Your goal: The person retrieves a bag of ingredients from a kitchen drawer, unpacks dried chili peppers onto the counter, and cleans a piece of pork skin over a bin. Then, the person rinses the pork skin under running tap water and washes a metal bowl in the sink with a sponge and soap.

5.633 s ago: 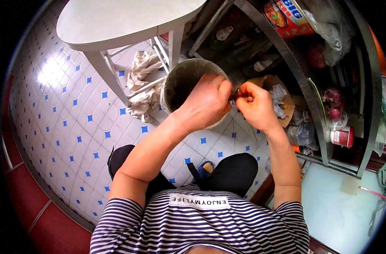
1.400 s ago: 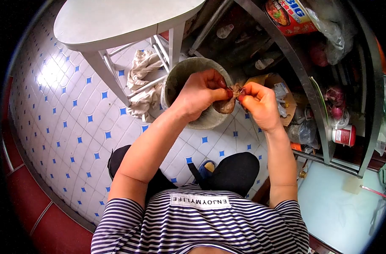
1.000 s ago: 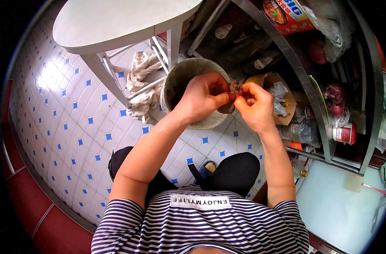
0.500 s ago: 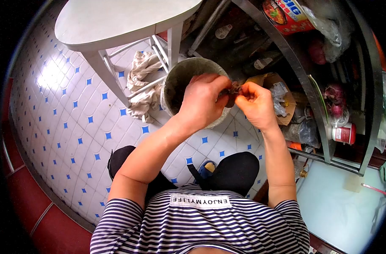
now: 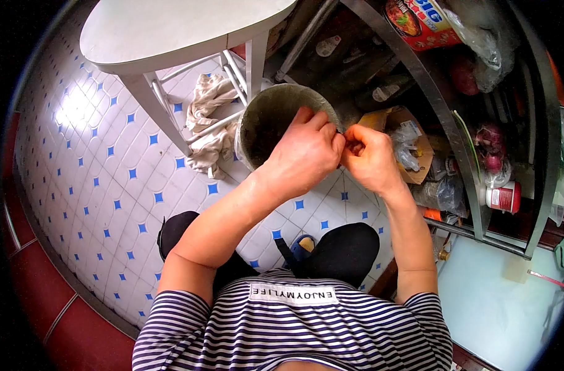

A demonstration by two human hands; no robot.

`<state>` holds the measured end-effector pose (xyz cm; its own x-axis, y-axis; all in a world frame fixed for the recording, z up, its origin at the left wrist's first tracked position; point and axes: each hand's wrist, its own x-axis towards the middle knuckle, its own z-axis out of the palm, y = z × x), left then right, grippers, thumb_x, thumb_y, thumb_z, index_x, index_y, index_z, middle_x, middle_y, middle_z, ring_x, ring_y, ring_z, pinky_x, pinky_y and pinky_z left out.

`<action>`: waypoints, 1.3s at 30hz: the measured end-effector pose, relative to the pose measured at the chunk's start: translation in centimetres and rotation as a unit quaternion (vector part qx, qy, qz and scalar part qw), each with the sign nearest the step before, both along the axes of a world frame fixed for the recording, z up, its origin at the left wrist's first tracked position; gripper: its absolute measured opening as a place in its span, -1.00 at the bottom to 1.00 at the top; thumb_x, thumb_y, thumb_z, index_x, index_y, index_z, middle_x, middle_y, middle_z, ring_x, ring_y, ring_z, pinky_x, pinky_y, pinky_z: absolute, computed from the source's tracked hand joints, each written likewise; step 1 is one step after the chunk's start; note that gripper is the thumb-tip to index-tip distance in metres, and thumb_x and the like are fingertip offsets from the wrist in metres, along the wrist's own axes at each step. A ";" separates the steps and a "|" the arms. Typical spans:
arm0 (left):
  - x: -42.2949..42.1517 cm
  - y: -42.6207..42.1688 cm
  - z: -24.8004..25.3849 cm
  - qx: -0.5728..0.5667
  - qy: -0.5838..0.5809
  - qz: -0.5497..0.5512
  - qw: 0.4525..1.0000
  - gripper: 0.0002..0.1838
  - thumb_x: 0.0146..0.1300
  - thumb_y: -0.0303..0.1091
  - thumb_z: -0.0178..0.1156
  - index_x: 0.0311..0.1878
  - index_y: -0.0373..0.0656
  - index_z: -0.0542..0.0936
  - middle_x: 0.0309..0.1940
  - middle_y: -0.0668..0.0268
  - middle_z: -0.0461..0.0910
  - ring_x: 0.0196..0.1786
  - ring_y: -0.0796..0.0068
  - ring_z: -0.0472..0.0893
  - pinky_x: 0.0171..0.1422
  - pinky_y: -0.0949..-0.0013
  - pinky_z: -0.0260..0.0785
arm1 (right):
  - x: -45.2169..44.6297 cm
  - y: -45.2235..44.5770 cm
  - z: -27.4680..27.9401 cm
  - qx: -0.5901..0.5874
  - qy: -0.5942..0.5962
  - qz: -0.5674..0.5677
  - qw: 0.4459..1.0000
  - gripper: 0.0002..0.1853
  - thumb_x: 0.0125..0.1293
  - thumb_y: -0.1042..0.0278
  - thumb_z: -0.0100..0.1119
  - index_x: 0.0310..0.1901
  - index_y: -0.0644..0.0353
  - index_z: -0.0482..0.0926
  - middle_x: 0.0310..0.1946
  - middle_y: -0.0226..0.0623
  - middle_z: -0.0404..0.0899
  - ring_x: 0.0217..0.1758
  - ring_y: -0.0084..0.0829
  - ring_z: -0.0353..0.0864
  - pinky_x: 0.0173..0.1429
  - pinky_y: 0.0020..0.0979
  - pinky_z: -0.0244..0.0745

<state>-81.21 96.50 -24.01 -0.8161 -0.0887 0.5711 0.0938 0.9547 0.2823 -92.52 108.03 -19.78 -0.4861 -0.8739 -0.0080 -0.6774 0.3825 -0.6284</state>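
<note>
Fingers curled, my left hand (image 5: 310, 147) is closed over the right part of a round bucket (image 5: 250, 137) on the floor. My right hand (image 5: 370, 156) is closed too, its thumb and forefinger pinched together and meeting the left fingertips at the bucket's right rim. Only a dark speck shows where the two hands meet, so what they grip is mostly hidden. The bucket's inside looks dark and stained, and its contents cannot be made out.
A white stool (image 5: 189, 31) stands behind the bucket, with a crumpled beige cloth (image 5: 208, 123) under it. To the right, a metal rack (image 5: 446, 114) holds bottles, a cardboard box (image 5: 421, 145), red onions (image 5: 492, 145), and a noodle bucket (image 5: 418, 23). A sandal (image 5: 303, 243) shows between my knees.
My left hand has rolled over and shifted slightly right and down. The small reddish-brown piece that showed between the fingertips is now almost wholly covered by the fingers.
</note>
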 end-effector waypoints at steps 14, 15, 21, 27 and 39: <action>-0.8 -0.3 -1.0 0.110 0.056 -0.048 0.991 -0.73 -0.14 -0.38 0.25 -0.44 -0.23 0.35 -0.46 0.12 0.39 -0.29 0.07 0.42 -0.12 0.15 0.27 | -0.1 0.5 0.0 -0.020 -0.062 -0.033 0.997 -0.90 -0.03 0.50 0.15 -0.49 0.35 0.47 -0.67 -0.22 0.44 -0.59 -0.60 0.37 -0.49 -0.47 0.31; -0.7 -0.6 -0.7 0.110 0.056 -0.048 0.991 -0.73 -0.14 -0.38 0.25 -0.44 -0.23 0.35 -0.46 0.12 0.39 -0.29 0.07 0.42 -0.12 0.15 0.27 | -0.3 0.6 0.1 -0.023 -0.070 -0.066 0.995 -0.90 -0.03 0.50 0.16 -0.49 0.35 0.48 -0.66 -0.25 0.45 -0.58 -0.64 0.36 -0.49 -0.50 0.31; -0.5 -1.8 -1.0 0.317 0.059 -0.076 0.943 -0.81 -0.04 -0.53 0.18 -0.30 -0.25 0.45 -0.41 0.08 0.44 -0.30 0.04 0.45 -0.18 0.17 0.31 | -1.4 0.6 0.0 -0.052 -0.174 -0.071 0.981 -0.92 0.04 0.52 0.17 -0.43 0.34 0.51 -0.58 -0.55 0.44 -0.51 -0.79 0.32 -0.47 -0.64 0.25; -0.5 -1.7 -0.5 0.388 0.078 -0.086 0.914 -0.80 -0.06 -0.43 0.26 -0.34 -0.25 0.50 -0.37 0.07 0.49 -0.23 0.04 0.46 -0.11 0.18 0.31 | -0.5 0.1 0.8 -0.093 -0.226 -0.075 0.967 -0.94 0.07 0.56 0.17 -0.40 0.33 0.50 -0.56 -0.54 0.46 -0.50 -0.79 0.33 -0.46 -0.66 0.25; -0.5 -0.9 -1.4 0.355 0.056 -0.091 0.929 -0.78 -0.06 -0.47 0.10 -0.30 -0.33 0.46 -0.39 0.02 0.43 -0.27 0.04 0.44 -0.11 0.21 0.31 | 0.4 -0.6 2.8 -0.074 0.088 0.080 0.990 -0.92 -0.01 0.60 0.14 -0.46 0.30 0.43 -0.56 -0.28 0.42 -0.58 -0.51 0.42 -0.50 -0.49 0.32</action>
